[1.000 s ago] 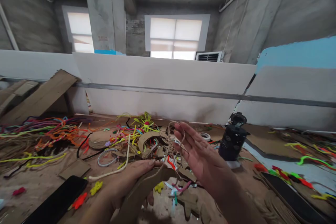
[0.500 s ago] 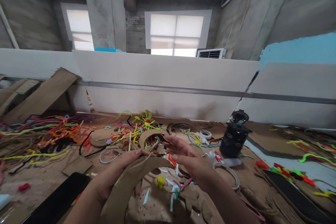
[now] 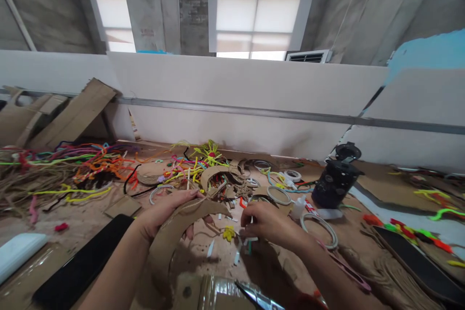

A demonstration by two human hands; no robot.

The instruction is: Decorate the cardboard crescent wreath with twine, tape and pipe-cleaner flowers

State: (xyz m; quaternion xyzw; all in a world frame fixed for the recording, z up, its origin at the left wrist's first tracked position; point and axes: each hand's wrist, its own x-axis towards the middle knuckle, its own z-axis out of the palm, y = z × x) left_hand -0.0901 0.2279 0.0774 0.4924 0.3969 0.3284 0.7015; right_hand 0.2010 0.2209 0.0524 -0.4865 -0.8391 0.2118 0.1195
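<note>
In the head view my left hand (image 3: 170,210) is closed on a curved cardboard strip (image 3: 165,247), thumb on top and fingertips showing underneath. The strip arches from the lower left up to a pointed end near the middle. To the right, my right hand (image 3: 271,225) hangs over the table with its fingers curled together; what they hold, if anything, is hidden. Just left of its fingertips lie a small yellow flower-like piece (image 3: 228,233) and white paper strips (image 3: 210,249). Scissors (image 3: 256,295) show at the bottom edge, over a taped cardboard piece (image 3: 218,290).
A black lidded cup (image 3: 336,184) stands at the right, beside a small white bottle (image 3: 298,207) and tape rings (image 3: 319,230). Coloured pipe cleaners (image 3: 98,169) lie piled at the left. A black phone-like slab (image 3: 85,264) is near my left forearm. A white partition (image 3: 236,82) stands behind.
My right hand has come away from the cardboard strip and curled its fingers lower down. My left hand keeps the strip. The view has tilted down, bringing scissors into sight.
</note>
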